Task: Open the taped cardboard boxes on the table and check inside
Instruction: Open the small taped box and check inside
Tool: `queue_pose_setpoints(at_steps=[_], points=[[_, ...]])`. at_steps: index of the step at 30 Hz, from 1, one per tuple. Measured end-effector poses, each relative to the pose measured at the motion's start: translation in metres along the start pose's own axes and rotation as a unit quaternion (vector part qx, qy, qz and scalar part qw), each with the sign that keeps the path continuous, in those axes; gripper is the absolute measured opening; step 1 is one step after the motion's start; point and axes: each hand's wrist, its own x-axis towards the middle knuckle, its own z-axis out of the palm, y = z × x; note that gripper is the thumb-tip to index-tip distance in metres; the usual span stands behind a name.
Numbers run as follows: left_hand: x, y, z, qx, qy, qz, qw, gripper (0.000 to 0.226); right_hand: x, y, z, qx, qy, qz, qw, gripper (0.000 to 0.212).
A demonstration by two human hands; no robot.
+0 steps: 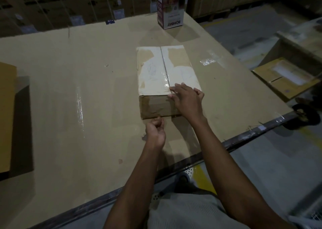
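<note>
Cardboard box [167,75]: taped shut.
R hand [186,99]: fingers flat on box's near top edge.
L hand [156,129]: curled at box base; grip unclear.

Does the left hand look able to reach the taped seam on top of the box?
Probably yes. The left hand sits curled at the foot of the box, and the seam above lies mostly bare; the right hand rests on the near right corner, touching only the seam's near end.

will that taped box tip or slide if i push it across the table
Likely slides, not tips: the taped box sits low and flat on the glossy table. Probably stiff; its top isn't sagging under the right hand.
</note>
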Motion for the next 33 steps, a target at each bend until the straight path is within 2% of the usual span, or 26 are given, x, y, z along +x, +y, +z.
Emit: queue_pose_setpoints(at_steps=[3, 8, 12, 16, 21, 23, 27, 29, 31, 33], points=[[-0.005, -0.003, 0.007, 0.028, -0.016, 0.003, 0.999, 0.046, 0.001, 0.007, -0.002, 0.014, 0.028, 0.001, 1.000, 0.022], [0.002, -0.010, 0.015, 0.121, -0.053, 0.049, 0.990, 0.070, 0.009, 0.030, -0.014, 0.062, 0.073, 0.008, 0.995, 0.027], [-0.004, -0.013, 0.036, 0.097, -0.075, 0.028, 0.992, 0.061, 0.012, 0.051, -0.031, 0.117, 0.100, 0.015, 0.988, 0.023], [-0.011, -0.021, 0.051, 0.158, -0.060, 0.067, 0.983, 0.050, 0.010, 0.060, -0.038, 0.143, 0.126, 0.020, 0.982, 0.024], [-0.006, -0.015, 0.061, 0.148, -0.058, 0.063, 0.985, 0.071, 0.012, 0.065, -0.044, 0.155, 0.129, 0.006, 0.979, 0.025], [-0.009, -0.017, 0.067, 0.159, -0.057, 0.082, 0.982, 0.072, 0.015, 0.063, -0.043, 0.148, 0.131, 0.002, 0.980, 0.025], [-0.022, -0.011, 0.085, 0.160, -0.031, 0.143, 0.976, 0.061, 0.018, 0.052, -0.033, 0.123, 0.136, 0.006, 0.983, 0.037], [-0.032, 0.001, 0.098, 0.171, -0.041, 0.204, 0.963, 0.052, 0.023, 0.049, -0.031, 0.136, 0.137, 0.001, 0.981, 0.041], [-0.044, 0.012, 0.109, 0.183, -0.083, 0.294, 0.934, 0.049, 0.032, 0.050, -0.029, 0.197, 0.159, -0.001, 0.967, 0.039], [-0.057, 0.024, 0.119, 0.232, -0.115, 0.399, 0.880, 0.052, 0.040, 0.050, -0.027, 0.285, 0.164, 0.051, 0.943, 0.037]])
